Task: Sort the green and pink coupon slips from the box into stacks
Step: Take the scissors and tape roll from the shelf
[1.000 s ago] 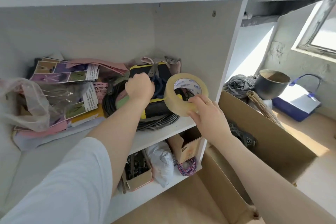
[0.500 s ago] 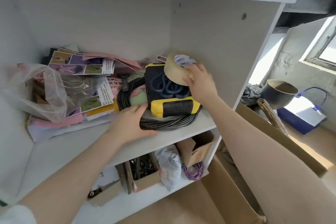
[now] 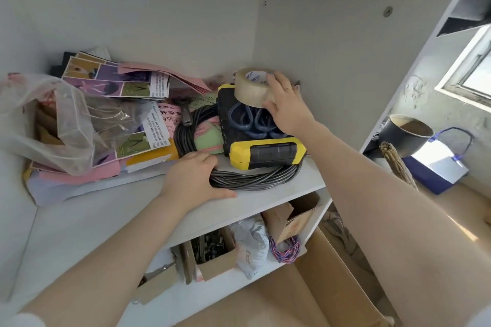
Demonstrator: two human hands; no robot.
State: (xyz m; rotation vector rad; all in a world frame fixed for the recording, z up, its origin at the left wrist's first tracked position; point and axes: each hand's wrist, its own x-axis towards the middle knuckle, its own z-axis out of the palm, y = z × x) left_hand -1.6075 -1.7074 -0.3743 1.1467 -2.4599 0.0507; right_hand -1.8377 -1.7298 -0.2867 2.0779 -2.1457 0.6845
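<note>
**Clearing clutter off the coupon slips**

Best to settle the tape roll (image 3: 252, 87) flat on the yellow-black case (image 3: 261, 141) before letting go. The right hand (image 3: 285, 103) grips the roll, fingers curled over it. The left hand (image 3: 196, 180) rests flat, fingers relaxed, against the cable coil (image 3: 249, 180). Green and pink coupon slips (image 3: 208, 138) lie inside the coil on the shelf (image 3: 265, 202).

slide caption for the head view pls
Right hand sets tape roll on yellow-black case; left hand rests on cable coil.
</note>
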